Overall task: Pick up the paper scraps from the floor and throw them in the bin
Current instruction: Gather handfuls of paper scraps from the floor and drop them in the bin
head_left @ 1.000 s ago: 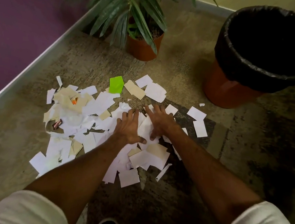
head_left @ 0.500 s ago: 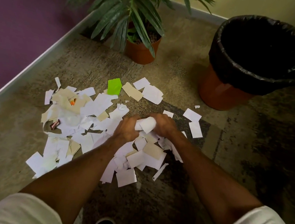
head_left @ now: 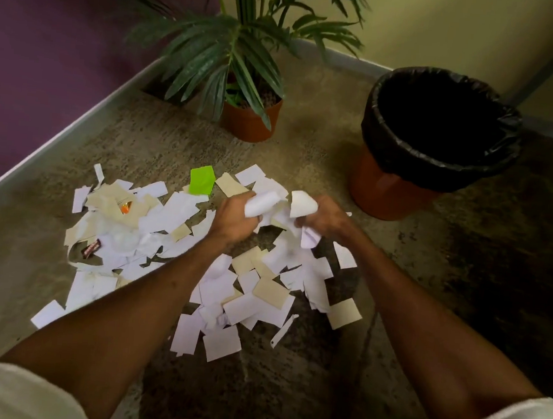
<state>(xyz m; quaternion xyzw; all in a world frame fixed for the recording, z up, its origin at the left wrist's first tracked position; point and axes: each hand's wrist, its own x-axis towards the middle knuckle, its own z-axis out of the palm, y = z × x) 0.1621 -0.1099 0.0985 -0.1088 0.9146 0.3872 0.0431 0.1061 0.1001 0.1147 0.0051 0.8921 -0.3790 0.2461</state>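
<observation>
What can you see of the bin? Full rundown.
The bin is a round, tapered tub, terracotta-orange, plastic by the look. A black bag liner is folded down over its rim, crinkled and glossy. It stands upright and open on the floor near the pale wall, to the right of the potted plant. The inside reads black; contents cannot be told. Neither hand touches it.

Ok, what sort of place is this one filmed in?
Probably an indoor room corner, office or home: carpeted floor, a potted plant by the walls, and a lined bin beside scattered paper scraps.

Dim warm light, wide-angle edge distortion
</observation>
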